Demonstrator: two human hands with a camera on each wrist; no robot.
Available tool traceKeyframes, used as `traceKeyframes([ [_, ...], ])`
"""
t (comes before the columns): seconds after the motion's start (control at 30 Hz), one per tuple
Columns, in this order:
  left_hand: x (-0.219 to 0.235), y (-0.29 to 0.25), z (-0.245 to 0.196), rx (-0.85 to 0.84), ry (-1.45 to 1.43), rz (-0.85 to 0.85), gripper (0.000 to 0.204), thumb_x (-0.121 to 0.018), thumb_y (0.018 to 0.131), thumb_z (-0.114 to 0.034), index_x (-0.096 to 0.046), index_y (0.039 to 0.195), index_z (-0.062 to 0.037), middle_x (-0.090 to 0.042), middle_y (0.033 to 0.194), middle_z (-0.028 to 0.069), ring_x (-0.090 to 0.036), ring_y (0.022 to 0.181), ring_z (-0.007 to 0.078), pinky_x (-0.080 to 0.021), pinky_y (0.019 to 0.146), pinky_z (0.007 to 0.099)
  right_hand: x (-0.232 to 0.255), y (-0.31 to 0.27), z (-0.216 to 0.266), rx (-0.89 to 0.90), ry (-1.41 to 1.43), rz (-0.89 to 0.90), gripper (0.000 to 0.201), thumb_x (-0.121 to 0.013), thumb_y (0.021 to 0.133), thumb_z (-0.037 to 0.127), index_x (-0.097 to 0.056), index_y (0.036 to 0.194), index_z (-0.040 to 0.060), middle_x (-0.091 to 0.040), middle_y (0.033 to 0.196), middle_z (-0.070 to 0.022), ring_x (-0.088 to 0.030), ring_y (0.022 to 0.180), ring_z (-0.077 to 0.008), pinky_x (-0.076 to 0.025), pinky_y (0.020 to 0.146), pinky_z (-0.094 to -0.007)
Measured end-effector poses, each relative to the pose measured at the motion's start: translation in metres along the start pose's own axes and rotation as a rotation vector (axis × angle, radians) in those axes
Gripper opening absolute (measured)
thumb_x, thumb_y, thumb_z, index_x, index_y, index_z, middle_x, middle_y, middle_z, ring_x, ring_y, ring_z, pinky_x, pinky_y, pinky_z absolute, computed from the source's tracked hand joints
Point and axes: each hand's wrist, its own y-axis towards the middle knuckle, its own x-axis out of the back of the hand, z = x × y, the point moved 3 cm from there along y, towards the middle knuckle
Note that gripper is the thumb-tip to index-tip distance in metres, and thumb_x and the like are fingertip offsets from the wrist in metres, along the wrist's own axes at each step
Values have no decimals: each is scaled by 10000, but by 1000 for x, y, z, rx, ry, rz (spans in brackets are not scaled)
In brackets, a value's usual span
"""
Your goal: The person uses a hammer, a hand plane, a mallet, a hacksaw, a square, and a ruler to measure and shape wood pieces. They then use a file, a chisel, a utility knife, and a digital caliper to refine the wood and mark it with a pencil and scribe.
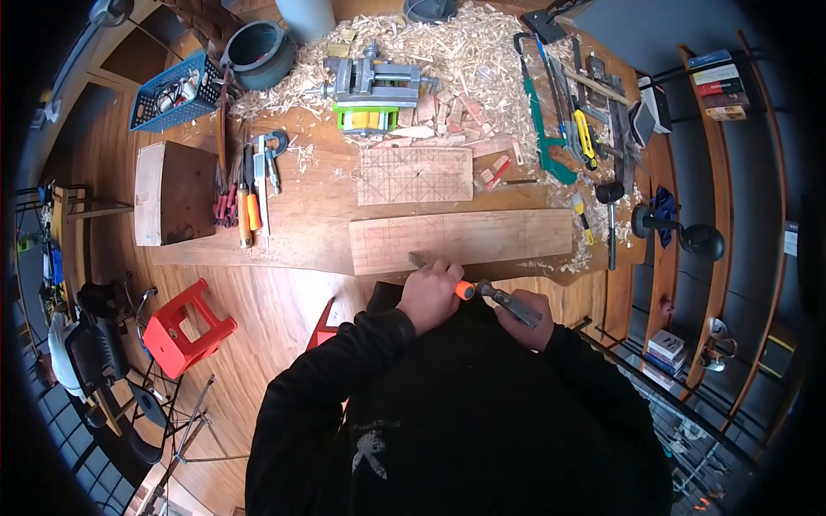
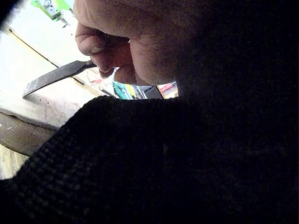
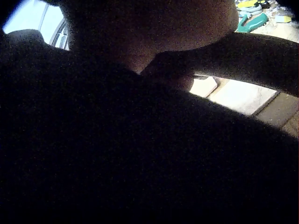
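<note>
The left hand point(image 1: 430, 295) grips a chisel by its orange-ended handle point(image 1: 465, 291); its flat metal blade point(image 2: 53, 80) rests on a long pale board point(image 1: 482, 239) at the table's front edge. In the left wrist view the left hand point(image 2: 133, 44) has its fingers curled, with the blade coming out past them. The right hand point(image 1: 527, 320) grips a dark hammer-like tool point(image 1: 512, 305), whose rounded end is beside the orange handle end. Whether the two touch, I cannot tell. The right wrist view shows the right hand point(image 3: 159, 28) dark and partly hidden by the sleeve.
Behind the long board lies a shorter board with pencilled lines point(image 1: 416, 175). A vise point(image 1: 376, 83) stands among wood shavings point(image 1: 465, 52). A wooden block point(image 1: 175, 193) and chisels are at the left; a green saw point(image 1: 551, 155), knives and a mallet point(image 1: 610, 193) are at the right.
</note>
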Motion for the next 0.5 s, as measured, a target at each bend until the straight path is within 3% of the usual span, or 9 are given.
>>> traceKeyframes([
  [0.3,0,12,11,6,148,-18,227,-660,695,-57,-576,906,-40,-586,878,170,-624,811,353,-518,702,434,2,7,-28,-22,48,-99,223,-686,823,150,-548,703,23,-517,598,-96,-514,524,-195,-417,524,-333],
  [0.43,-3,21,26,21,284,-18,230,-669,684,-73,-582,894,-43,-585,871,165,-627,798,340,-519,690,422,3,14,-42,-53,1,-107,196,-681,808,139,-555,720,18,-538,622,-126,-549,548,-260,-441,544,-364],
  [0.5,-4,27,35,14,378,11,150,-604,768,-94,-573,903,-39,-580,881,158,-632,793,307,-527,664,403,2,16,-52,-44,-26,-109,187,-679,803,138,-558,725,18,-547,632,-138,-560,559,-289,-449,551,-377],
])
